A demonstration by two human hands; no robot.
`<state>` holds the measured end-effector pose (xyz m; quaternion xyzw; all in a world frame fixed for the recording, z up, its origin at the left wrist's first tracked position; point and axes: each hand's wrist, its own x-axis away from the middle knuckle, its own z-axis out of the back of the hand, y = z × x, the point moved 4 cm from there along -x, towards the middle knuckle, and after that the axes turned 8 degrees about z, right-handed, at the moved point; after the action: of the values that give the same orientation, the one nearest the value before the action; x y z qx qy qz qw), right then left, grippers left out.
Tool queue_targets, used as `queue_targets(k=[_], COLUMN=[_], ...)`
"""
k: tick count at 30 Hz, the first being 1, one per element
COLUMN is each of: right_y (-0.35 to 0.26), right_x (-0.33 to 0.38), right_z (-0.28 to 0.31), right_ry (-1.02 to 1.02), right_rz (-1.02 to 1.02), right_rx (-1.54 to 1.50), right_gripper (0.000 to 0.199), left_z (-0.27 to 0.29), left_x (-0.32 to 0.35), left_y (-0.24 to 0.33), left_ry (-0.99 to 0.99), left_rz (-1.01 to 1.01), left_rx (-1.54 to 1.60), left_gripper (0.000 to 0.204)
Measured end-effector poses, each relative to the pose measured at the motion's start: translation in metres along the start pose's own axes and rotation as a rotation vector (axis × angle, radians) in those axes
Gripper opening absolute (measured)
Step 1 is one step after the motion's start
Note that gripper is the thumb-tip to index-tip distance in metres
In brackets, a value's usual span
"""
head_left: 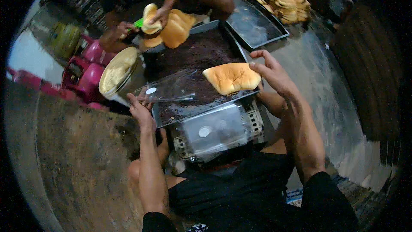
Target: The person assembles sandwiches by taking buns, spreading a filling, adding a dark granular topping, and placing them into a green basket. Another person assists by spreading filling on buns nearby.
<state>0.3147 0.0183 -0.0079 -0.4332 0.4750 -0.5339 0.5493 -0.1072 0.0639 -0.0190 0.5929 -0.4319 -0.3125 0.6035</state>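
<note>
The left hand [139,108] pinched a clear bag [169,89] open; at two o'clock the right hand [272,74] gripped the bun [231,77] over the dark tray [193,53]. Bagging, probably; next, slide it in squarely.

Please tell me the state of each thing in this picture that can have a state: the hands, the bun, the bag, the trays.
Right hand: fingers hold the bun's edge.
Bun: whole, lifted over the tray.
Left hand: grips the clear bag.
Clear bag: empty, held level.
Long tray: covered with dark sprinkles.
Black tray: empty.
Round tub: open, pale filling inside.
Stack of bags: flat, on a crate.
</note>
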Motion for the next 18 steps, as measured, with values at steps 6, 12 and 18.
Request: queue_targets(k=[6,12,18], right_y=[-0.007,-0.043,-0.109], right_x=[0.003,0.039,0.083], right_z=[-0.021,-0.063,-0.089], right_ry=[0.014,0.285,0.520], right_rz=[0.121,0.426,0.893], right_rx=[-0.062,-0.059,0.562], right_gripper=[0.042,0.044,0.049], left_z=[-0.097,-0.104,-0.079], left_x=[0.063,0.090,0.093], left_y=[-0.017,-0.064,-0.073], left_ry=[-0.727,-0.530,-0.735], left_rz=[-0.082,0.318,0.686], left_rx=[0.095,0.368,0.956], left_gripper=[0.075,0.064,0.056])
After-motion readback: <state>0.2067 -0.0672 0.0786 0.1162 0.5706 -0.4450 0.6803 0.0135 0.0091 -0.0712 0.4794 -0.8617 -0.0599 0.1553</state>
